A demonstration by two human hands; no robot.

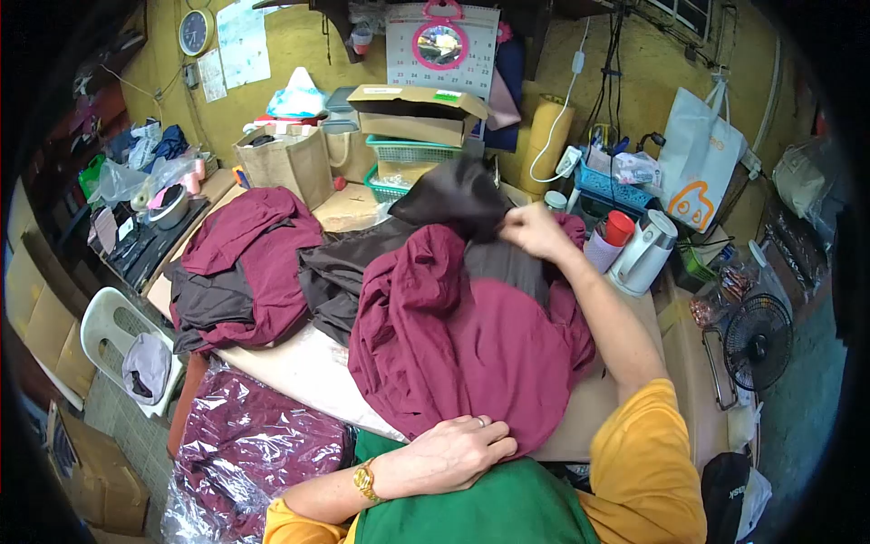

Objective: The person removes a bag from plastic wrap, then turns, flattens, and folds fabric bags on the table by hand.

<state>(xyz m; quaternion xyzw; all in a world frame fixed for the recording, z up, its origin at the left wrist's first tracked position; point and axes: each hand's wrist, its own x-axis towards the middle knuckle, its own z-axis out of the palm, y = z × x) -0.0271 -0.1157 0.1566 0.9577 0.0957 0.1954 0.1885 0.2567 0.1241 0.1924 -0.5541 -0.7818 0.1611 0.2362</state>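
Note:
A maroon garment [517,340] with dark grey fabric lies bunched on the table in front of me. My right hand [536,231] pinches a dark part [458,195] of it at the far side and holds that part up; the lifted cloth is blurred by motion. At the near edge of the table, my left hand [460,453] is curled over the garment's lower edge, close to my green apron [480,508]. Its fingertips are partly hidden by the cloth. To the left lies another maroon and dark grey garment [258,240].
Clear plastic wrapping maroon cloth [263,444] sits below the table's left edge. A cardboard box [419,113] rests on green baskets [385,186] at the back. On the right stand a white electric kettle [642,254], a red cup [619,228] and a black fan [759,343].

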